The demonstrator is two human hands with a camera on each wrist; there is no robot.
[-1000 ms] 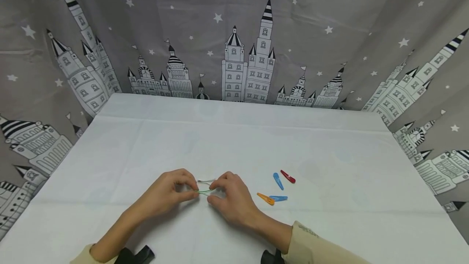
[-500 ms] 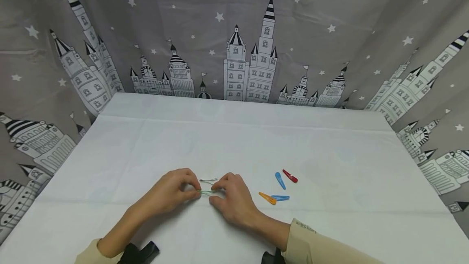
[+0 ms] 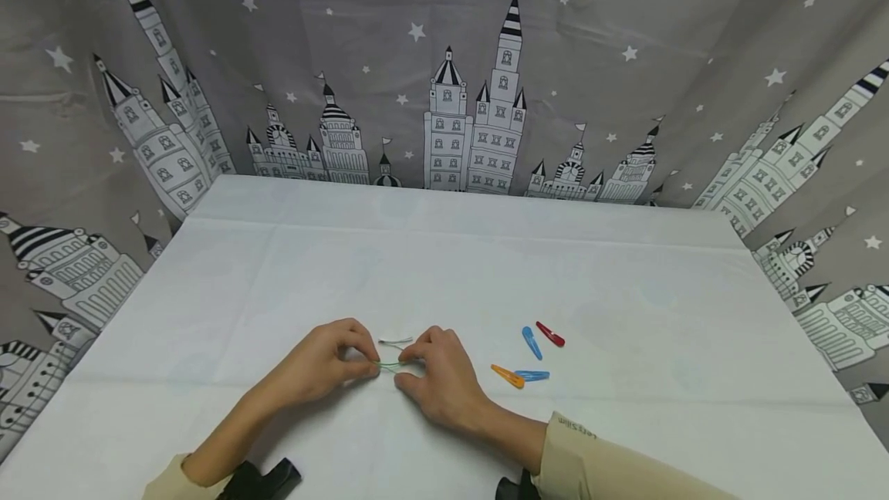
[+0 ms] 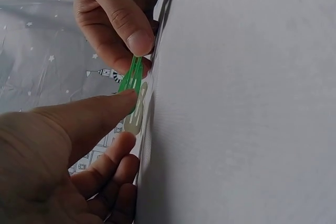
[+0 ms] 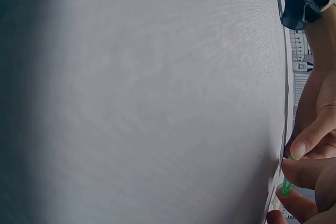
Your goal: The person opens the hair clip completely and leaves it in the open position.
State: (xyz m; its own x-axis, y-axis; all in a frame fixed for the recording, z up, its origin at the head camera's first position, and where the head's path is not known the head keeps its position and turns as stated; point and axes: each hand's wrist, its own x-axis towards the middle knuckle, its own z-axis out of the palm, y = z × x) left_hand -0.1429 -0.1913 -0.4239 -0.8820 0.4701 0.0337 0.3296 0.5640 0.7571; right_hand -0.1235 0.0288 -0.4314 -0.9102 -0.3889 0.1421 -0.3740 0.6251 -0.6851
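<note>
A green snap hair clip (image 4: 131, 80) is held between my two hands, low over the white table. My left hand (image 3: 322, 361) pinches one end of it with thumb and fingertips. At the other end, the thumb and forefinger of my right hand (image 3: 441, 380) grip the clip; in the left wrist view its thin strips run up under the right thumb (image 4: 139, 40). The right wrist view shows the green clip as a small piece between the fingertips. Just behind the hands lies a whitish hair clip (image 3: 394, 341), partly hidden by the right fingers.
Right of the hands lie a red hair clip (image 3: 551, 334), a blue hair clip (image 3: 532, 342) and an orange hair clip (image 3: 508, 376), whose wide end meets a second blue hair clip (image 3: 533, 376). A grey castle-print curtain (image 3: 389, 21) hangs behind the white tabletop (image 3: 625, 446).
The head view has shifted slightly. Both hands keep their hold on the green hair clip, with only tiny finger movement; the other clips lie as before.
</note>
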